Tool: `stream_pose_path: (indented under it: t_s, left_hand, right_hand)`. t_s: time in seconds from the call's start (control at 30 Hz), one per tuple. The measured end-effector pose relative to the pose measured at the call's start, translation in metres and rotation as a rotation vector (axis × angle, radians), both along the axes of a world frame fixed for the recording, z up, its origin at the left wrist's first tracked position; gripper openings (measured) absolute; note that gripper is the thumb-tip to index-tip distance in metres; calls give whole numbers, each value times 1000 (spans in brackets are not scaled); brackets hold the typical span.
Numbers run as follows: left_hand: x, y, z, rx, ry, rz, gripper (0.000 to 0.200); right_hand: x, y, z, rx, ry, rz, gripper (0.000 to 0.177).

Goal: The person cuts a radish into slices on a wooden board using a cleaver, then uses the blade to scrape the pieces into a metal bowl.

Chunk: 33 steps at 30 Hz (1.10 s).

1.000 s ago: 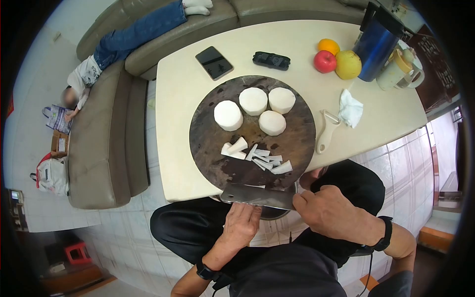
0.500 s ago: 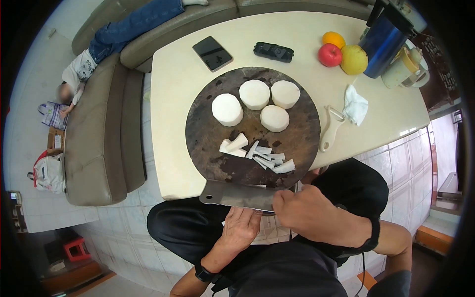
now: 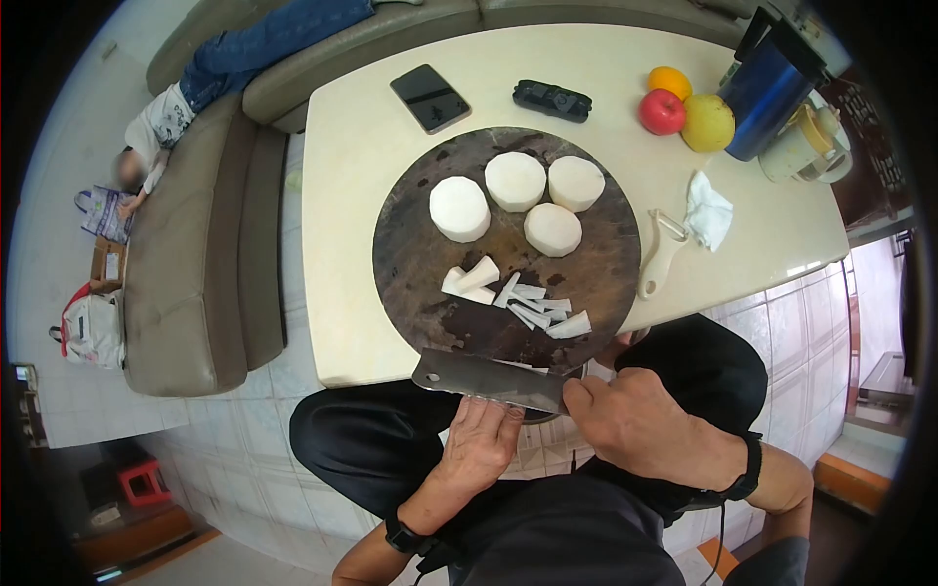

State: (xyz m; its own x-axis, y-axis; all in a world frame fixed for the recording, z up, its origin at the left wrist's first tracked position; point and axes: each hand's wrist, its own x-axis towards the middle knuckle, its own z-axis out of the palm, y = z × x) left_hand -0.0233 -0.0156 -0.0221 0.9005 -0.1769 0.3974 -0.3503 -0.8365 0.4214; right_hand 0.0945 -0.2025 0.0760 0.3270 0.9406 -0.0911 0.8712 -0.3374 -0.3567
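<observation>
Apparently 2 hands (image 3: 635,427) on cleaver (image 3: 487,379)

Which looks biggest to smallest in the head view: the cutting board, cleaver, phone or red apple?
cutting board
cleaver
phone
red apple
The cleaver sits nearest the camera, so its lead over the phone is unsure.

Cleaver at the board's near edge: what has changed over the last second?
The cleaver, gripped by the right hand, slid to the person's left along the near edge of the cutting board, then came partway back right. The left hand stayed beneath the blade, fingers against it. Nothing was picked up or released. The four white rounds, cut strips and peeler lie as before.
</observation>
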Motion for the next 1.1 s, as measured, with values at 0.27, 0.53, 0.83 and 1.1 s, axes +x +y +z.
stream_pose_path:
  t_s: [0.27,0.53,0.83,1.1]
  left_hand:
    - [1,2,8,33,4,-13,26]
    - [3,0,8,2,-15,-1,22]
    - [-3,1,2,-51,75,9,25]
    - [-2,1,3,49,17,28,39]
  right_hand:
    - [-2,10,-4,-65,-33,2,26]
    - [-6,-1,-2,33,40,-73,22]
    - [-7,10,5,-101,5,-40,19]
    - [-9,-3,-7,70,99,-173,19]
